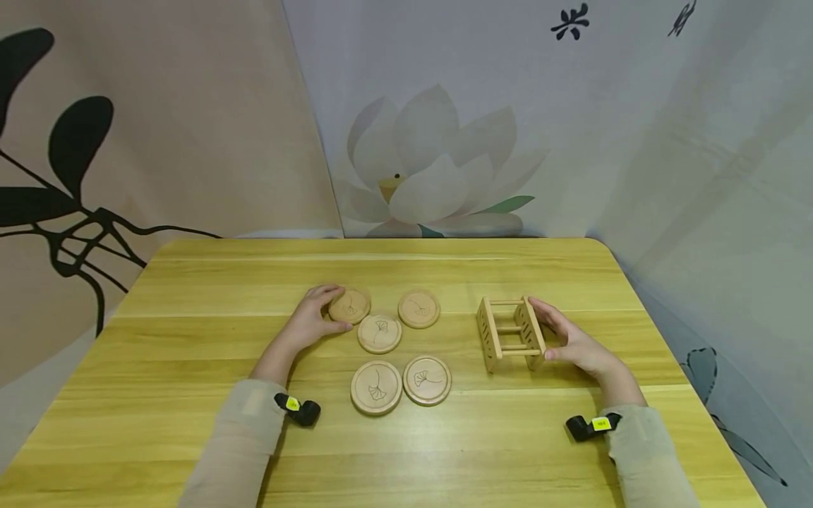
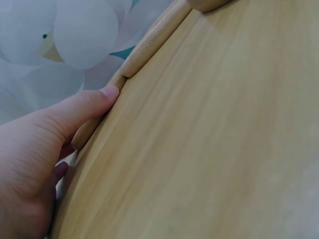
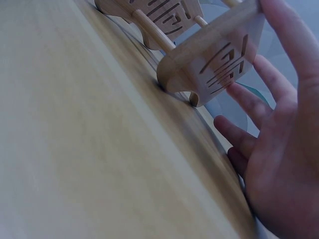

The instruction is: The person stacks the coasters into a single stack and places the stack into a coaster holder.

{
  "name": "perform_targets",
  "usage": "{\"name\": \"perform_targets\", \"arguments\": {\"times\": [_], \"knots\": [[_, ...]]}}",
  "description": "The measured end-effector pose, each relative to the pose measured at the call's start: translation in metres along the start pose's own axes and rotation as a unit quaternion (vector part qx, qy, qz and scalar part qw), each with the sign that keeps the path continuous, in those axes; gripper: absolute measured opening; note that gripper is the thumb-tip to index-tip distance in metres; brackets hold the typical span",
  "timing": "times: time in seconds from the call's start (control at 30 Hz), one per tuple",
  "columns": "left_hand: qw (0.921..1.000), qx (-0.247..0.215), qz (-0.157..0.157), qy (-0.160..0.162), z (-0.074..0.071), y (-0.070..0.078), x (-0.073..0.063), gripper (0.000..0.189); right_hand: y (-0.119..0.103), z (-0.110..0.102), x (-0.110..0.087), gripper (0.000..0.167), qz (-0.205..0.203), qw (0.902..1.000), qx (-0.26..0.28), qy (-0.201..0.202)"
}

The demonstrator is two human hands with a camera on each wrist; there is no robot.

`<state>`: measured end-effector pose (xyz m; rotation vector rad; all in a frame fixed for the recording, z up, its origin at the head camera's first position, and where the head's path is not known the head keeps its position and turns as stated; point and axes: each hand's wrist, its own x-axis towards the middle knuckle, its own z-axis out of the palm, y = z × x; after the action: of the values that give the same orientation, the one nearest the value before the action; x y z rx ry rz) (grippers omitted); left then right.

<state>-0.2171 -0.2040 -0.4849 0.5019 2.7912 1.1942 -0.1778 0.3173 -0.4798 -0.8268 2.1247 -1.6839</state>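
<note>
My left hand (image 1: pixel 311 319) holds the far-left round wooden coaster (image 1: pixel 354 307) by its rim, thumb on the near side and fingers at the far side. The coaster lies on the table, and in the left wrist view my thumb (image 2: pixel 102 97) presses its edge. On the right, a wooden coaster rack (image 1: pixel 513 349) with slotted side panels and thin rods stands on the table. My right hand (image 1: pixel 574 344) grips its right panel (image 3: pixel 219 59), thumb at the near edge and fingers around the far edge.
Several more coasters with engraved leaf designs lie flat between the hands: one at the middle (image 1: pixel 380 334), one at the back (image 1: pixel 419 310), and two in front, left (image 1: pixel 376 388) and right (image 1: pixel 428 380). A patterned curtain (image 1: pixel 444 141) hangs behind the wooden table (image 1: pixel 508 451).
</note>
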Motion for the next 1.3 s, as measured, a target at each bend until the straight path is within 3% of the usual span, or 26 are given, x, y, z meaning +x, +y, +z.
{"name": "perform_targets", "arguments": {"times": [0.37,0.77,1.3], "knots": [[0.9993,-0.022,-0.007,0.029,0.001,-0.001,-0.005,0.083,-0.001,0.001,0.000,0.092,0.001,1.0000,-0.005,0.003],[0.9930,-0.088,-0.036,0.071,0.000,0.000,-0.011,0.081,-0.003,0.001,0.000,0.091,0.006,1.0000,0.005,0.001],[0.9902,-0.108,-0.025,0.086,0.002,0.016,-0.033,0.083,-0.003,0.001,0.000,0.092,-0.001,1.0000,-0.003,0.001]]}}
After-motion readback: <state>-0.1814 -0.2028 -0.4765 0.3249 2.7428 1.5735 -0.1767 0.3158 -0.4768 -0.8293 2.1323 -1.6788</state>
